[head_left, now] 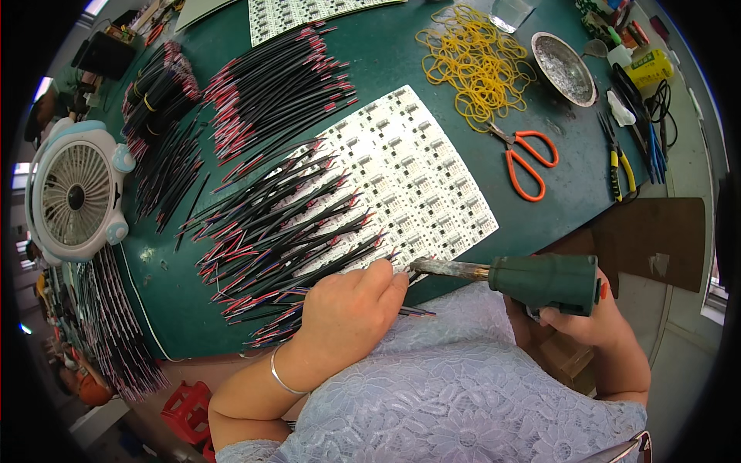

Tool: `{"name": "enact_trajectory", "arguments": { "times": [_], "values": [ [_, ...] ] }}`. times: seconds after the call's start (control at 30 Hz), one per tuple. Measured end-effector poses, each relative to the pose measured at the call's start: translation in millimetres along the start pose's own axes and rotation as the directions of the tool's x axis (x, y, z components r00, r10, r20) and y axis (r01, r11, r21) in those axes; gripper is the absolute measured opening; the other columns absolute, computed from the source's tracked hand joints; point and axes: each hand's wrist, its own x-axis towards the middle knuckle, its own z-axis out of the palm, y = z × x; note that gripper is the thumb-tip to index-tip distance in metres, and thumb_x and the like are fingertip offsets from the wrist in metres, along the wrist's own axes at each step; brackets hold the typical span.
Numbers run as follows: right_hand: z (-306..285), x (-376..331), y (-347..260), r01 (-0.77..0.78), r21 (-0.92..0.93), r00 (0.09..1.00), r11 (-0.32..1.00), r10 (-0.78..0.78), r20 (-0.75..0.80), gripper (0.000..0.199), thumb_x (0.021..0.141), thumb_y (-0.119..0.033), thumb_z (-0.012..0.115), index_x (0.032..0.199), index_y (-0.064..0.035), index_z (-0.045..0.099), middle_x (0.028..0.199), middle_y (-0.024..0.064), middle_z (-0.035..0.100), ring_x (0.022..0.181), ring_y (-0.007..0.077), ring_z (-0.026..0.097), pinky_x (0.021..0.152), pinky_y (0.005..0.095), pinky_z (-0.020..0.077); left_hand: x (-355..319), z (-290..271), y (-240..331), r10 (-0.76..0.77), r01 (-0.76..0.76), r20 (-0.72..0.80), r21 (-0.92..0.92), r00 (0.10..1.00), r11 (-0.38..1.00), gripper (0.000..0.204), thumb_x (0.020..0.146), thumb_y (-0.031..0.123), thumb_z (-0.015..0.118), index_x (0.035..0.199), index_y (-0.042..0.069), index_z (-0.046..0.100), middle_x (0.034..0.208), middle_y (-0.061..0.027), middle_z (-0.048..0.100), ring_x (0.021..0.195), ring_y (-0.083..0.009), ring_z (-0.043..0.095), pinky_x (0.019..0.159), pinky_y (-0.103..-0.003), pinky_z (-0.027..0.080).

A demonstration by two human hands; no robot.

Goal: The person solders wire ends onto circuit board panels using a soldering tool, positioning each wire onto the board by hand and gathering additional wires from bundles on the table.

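Note:
A white circuit board panel (421,166) with rows of small dark components lies slanted on the green table. Many short black cables (289,212) with red, blue and white wire ends fan out from its left part. My left hand (351,301) is closed in a pinch at the panel's near edge, on a cable mostly hidden by the fingers; a few wire ends poke out beneath it. In my right hand (587,320) is a green soldering gun (544,282). Its metal tip points left and comes close to my left fingertips, over the panel's near edge.
Cable bundles (278,89) and another panel (301,14) lie at the back. Yellow rubber bands (475,58), orange-handled scissors (529,158), a metal bowl (563,69) and yellow-black pliers (617,166) are on the right. A fan (76,193) stands left; a red stool (185,413) is below.

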Motion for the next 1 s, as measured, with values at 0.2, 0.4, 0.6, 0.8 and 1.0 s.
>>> {"name": "enact_trajectory", "arguments": {
  "times": [0.2, 0.4, 0.6, 0.8, 1.0],
  "values": [
    [-4, 7, -2, 0.156, -0.075, 0.988, 0.985, -0.154, 0.035, 0.036, 0.065, -0.004, 0.069, 0.1, 0.0024, 0.061, 0.089, 0.0082, 0.064, 0.078, 0.0138, 0.059, 0.073, 0.0276, 0.0477, 1, -1, 0, 0.001, -0.001, 0.023, -0.002, 1.0, 1.0, 0.021, 0.073, 0.012, 0.06, 0.093, 0.011, 0.067, 0.071, -0.0028, 0.043, 0.057, -0.0168, 0.054, 0.045, -0.03, 0.04],
    [-8, 12, -6, 0.215, -0.153, 0.975, 0.965, -0.202, 0.094, 0.04, 0.065, -0.005, 0.07, 0.103, 0.003, 0.061, 0.096, 0.0107, 0.064, 0.081, 0.0178, 0.06, 0.076, 0.0301, 0.0489, 1, -1, 0, -0.003, 0.003, 0.033, -0.01, 0.999, 1.0, 0.022, 0.072, 0.012, 0.06, 0.093, 0.011, 0.067, 0.071, -0.0027, 0.044, 0.057, -0.0166, 0.054, 0.045, -0.03, 0.04],
    [-12, 14, -8, 0.177, -0.147, 0.98, 0.973, -0.162, 0.112, 0.042, 0.065, -0.008, 0.071, 0.104, 0.0038, 0.061, 0.103, 0.0135, 0.065, 0.087, 0.0207, 0.063, 0.08, 0.0318, 0.0493, 1, 0, 0, -0.009, 0.01, 0.036, -0.003, 0.999, 1.0, 0.022, 0.072, 0.012, 0.06, 0.092, 0.011, 0.067, 0.071, -0.0022, 0.044, 0.057, -0.0165, 0.054, 0.046, -0.03, 0.041],
    [-30, 18, -5, 0.453, -0.271, 0.888, 0.849, -0.404, 0.217, 0.046, 0.066, -0.008, 0.072, 0.108, 0.0047, 0.058, 0.103, 0.0147, 0.065, 0.08, 0.0205, 0.064, 0.073, 0.0311, 0.051, 2, -1, -1, -0.012, 0.012, 0.044, -0.007, 0.999, 1.0, 0.022, 0.071, 0.011, 0.06, 0.091, 0.012, 0.068, 0.07, -0.0017, 0.045, 0.057, -0.0163, 0.054, 0.046, -0.03, 0.041],
    [-5, 27, 1, 0.395, 0.365, 0.909, 0.843, -0.299, -0.292, 0.055, 0.082, -0.029, 0.059, 0.123, 0.0062, 0.046, 0.104, 0.0236, 0.061, 0.059, 0.0211, 0.063, 0.051, 0.0271, 0.051, 1, -2, 1, -0.018, 0.018, 0.053, 0.008, 0.998, 1.0, 0.022, 0.07, 0.011, 0.061, 0.09, 0.013, 0.068, 0.07, -0.0009, 0.046, 0.057, -0.0156, 0.054, 0.046, -0.029, 0.042]
  ]
}}
